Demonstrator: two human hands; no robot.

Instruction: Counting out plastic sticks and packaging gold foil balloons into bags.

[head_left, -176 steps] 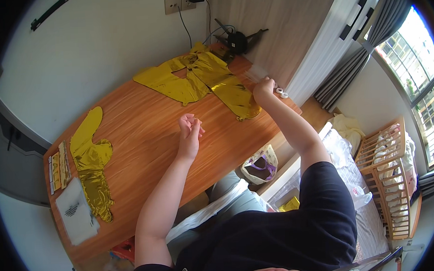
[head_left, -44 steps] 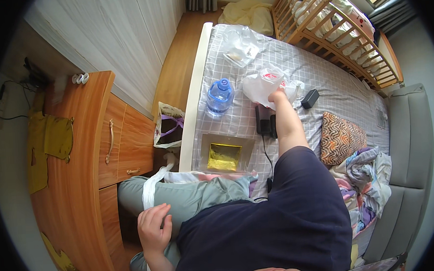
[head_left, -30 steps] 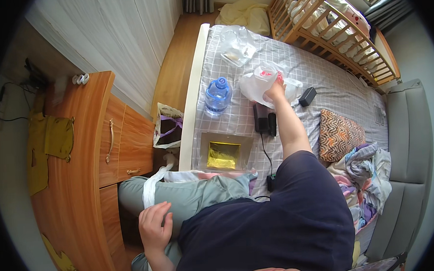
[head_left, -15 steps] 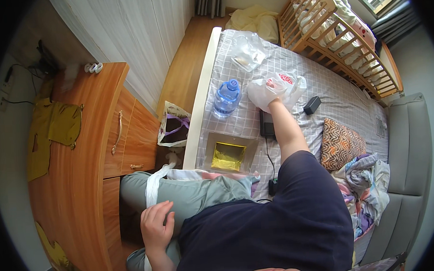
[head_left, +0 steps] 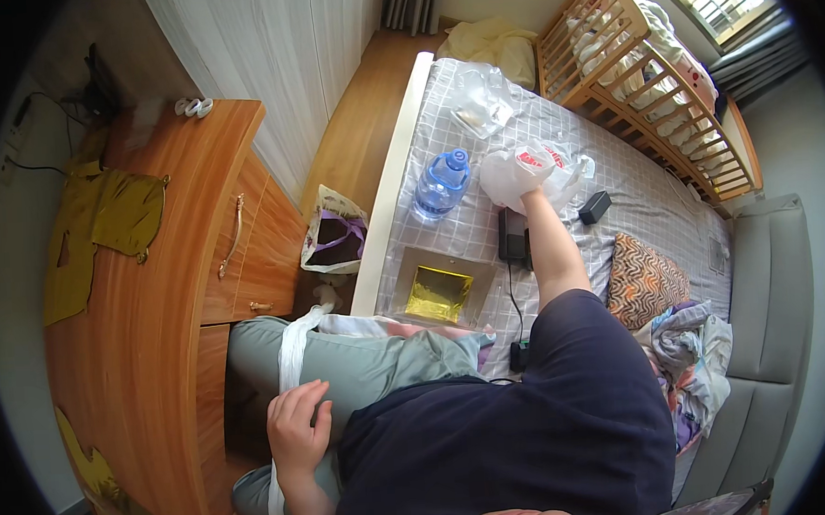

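My right arm stretches out over the bed, and my right hand [head_left: 533, 198] is inside a thin white plastic bag [head_left: 506, 180] with red print. The bag covers its fingers, so what they hold is hidden. My left hand [head_left: 299, 426] lies by my bent leg next to a white cloth band [head_left: 292, 357] tied around the grey-green trousers; its fingers are stretched out, holding nothing. Left of the bag stands a large blue clear bottle [head_left: 441, 185]. Closer to me is a flat tray with a shiny gold sheet [head_left: 439, 293].
Black boxes [head_left: 595, 208] and a cabled device [head_left: 512, 235] lie on the bed beside a patterned cushion [head_left: 645, 278]. Clear plastic packaging [head_left: 479, 100] sits farther off. A wooden cabinet [head_left: 167, 298] with gold sheets [head_left: 130, 212] stands left; a slatted crib [head_left: 646, 87] is at the far right.
The view has shifted slightly. My right hand's fingers, partly visible at the white bag before, are now covered by it. My left hand has stayed in place.
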